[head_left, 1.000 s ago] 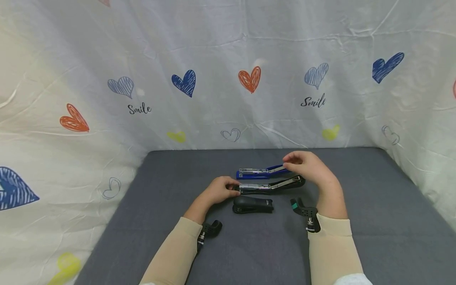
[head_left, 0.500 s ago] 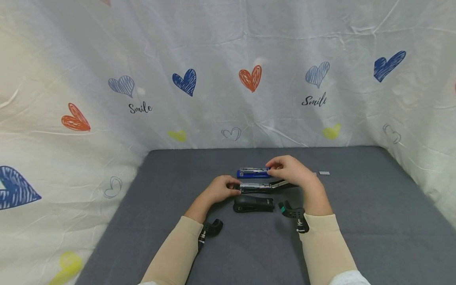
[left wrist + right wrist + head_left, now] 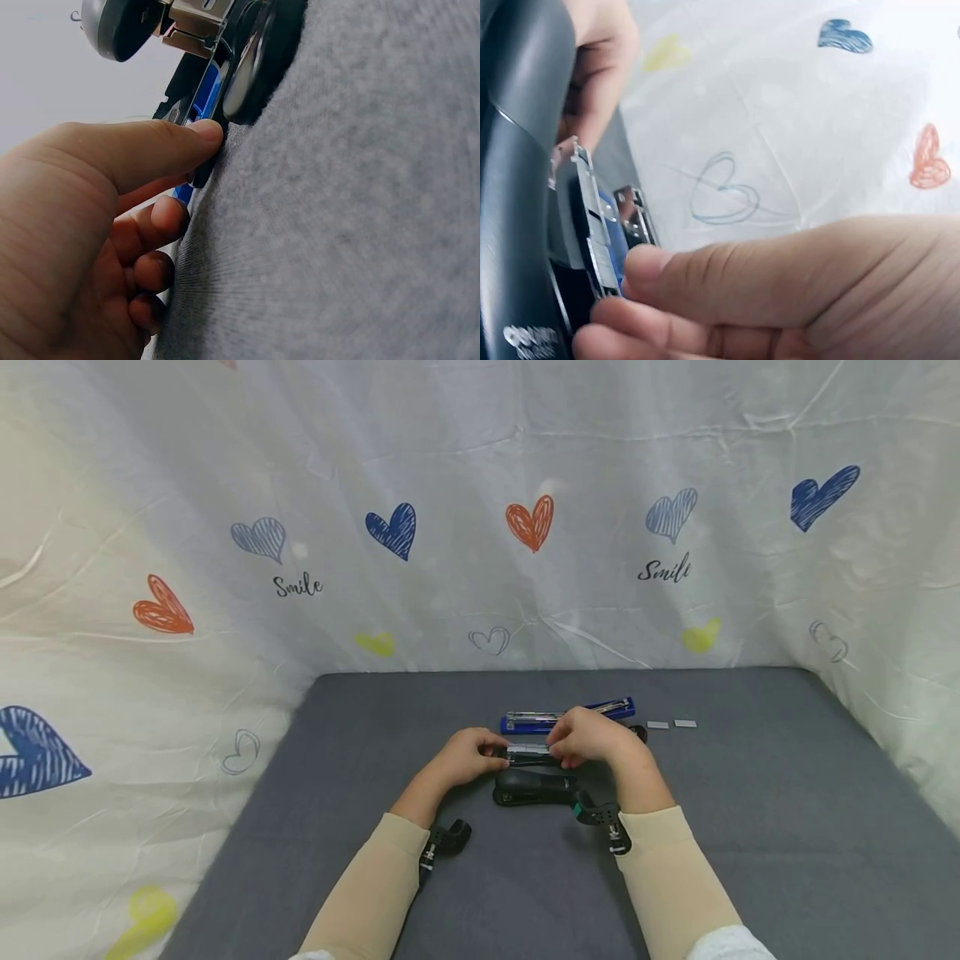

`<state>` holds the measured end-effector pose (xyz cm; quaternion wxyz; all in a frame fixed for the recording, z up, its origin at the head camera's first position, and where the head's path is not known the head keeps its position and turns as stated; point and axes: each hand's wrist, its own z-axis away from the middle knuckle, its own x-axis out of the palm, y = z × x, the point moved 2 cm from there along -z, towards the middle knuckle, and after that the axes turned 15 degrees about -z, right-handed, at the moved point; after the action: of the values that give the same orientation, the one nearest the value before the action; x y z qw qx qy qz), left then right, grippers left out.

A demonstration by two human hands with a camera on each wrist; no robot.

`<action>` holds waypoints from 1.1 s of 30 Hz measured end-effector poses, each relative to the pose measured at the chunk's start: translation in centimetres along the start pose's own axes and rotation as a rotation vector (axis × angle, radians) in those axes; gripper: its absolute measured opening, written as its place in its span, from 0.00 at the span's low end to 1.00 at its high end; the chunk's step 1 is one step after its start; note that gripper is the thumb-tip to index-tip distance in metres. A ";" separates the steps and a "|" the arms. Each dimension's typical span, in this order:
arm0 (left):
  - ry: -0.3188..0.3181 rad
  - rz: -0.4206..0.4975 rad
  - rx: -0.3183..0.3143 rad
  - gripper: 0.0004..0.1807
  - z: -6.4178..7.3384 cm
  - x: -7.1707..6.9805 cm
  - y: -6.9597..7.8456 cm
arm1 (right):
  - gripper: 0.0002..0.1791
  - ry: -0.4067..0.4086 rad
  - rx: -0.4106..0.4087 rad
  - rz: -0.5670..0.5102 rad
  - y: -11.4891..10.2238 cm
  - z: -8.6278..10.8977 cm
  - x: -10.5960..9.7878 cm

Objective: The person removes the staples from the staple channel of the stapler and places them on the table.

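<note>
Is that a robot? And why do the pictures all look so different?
No robot here, just a person's left hand and right hand. The wide picture comes from a camera on the person's head, looking forward and down. The two close-up pictures come from cameras worn on the wrists, so things look big and tilted. On the grey table lie an open blue stapler, farthest away, an open black stapler, and a closed black stapler, nearest. Two pale strips lie to the right. The left hand grips the open black stapler's left end; the right hand pinches around its silver rail.
</note>
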<state>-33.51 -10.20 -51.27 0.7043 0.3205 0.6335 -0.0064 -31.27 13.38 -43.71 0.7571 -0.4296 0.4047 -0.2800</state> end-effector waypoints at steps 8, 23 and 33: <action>0.001 0.009 0.022 0.19 0.0 -0.1 0.2 | 0.08 0.076 0.055 0.149 -0.1 -0.2 0.9; -0.003 -0.002 0.019 0.19 0.1 0.0 -0.1 | 0.08 0.154 0.089 0.010 0.2 -1.1 1.3; 0.005 0.018 0.021 0.19 0.1 -0.1 -0.1 | 0.04 0.216 0.051 -0.079 0.1 -1.6 1.7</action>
<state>-33.51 -10.34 -51.22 0.6994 0.3336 0.6321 -0.0062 -31.74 11.45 -44.86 0.7082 -0.3931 0.4593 -0.3646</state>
